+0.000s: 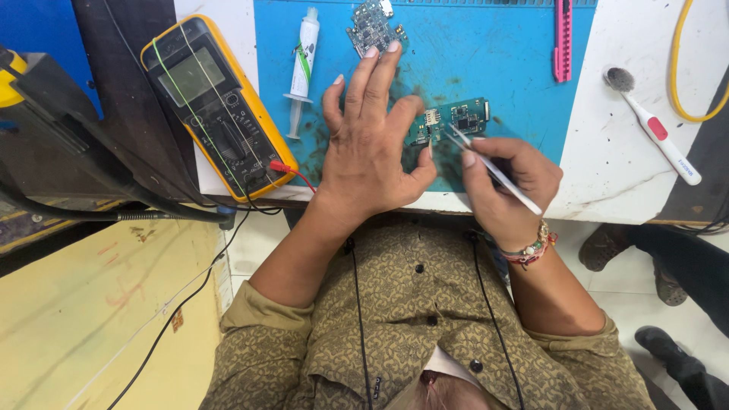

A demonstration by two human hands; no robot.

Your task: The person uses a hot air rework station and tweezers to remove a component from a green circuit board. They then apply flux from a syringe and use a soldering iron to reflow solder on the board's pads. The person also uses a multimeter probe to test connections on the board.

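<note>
The work mat (501,45) is bright blue with dark smudges, lying on a white table (615,159) marked with grey scuffs. The circuit board (456,121) is teal-green with black chips; a second board (372,26) is darker blue-grey. The multimeter (216,102) has a yellow casing around a black face and greenish screen. The syringe (304,57) is white with a green stripe. The cutter (563,38) is pink. The brush (657,129) is white with a red patch. The tweezers (493,171) are silver. The shirt (410,311) is olive-brown, finely patterned, with black buttons.

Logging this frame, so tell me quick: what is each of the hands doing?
Left hand: open, fingers spread, pressing down the green circuit board.
Right hand: closed on metal tweezers, tips at the board.
</note>
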